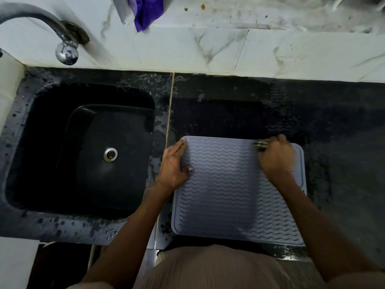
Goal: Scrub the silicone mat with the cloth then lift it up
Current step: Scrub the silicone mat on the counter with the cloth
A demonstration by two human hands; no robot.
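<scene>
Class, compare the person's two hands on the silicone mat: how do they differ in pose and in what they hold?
The left hand lies flat and open on the mat's left edge, holding nothing; the right hand is closed around a dark scrubbing cloth. The left hand sits at the left far corner, the right hand near the right far corner. Both press on the mat.

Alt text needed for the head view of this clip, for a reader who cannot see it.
A person's right hand presses a dark scrubbing cloth on a grey ridged silicone mat lying on a wet black counter, while the left hand lies flat on the mat's left edge. A black sink and tap are to the left.
</scene>
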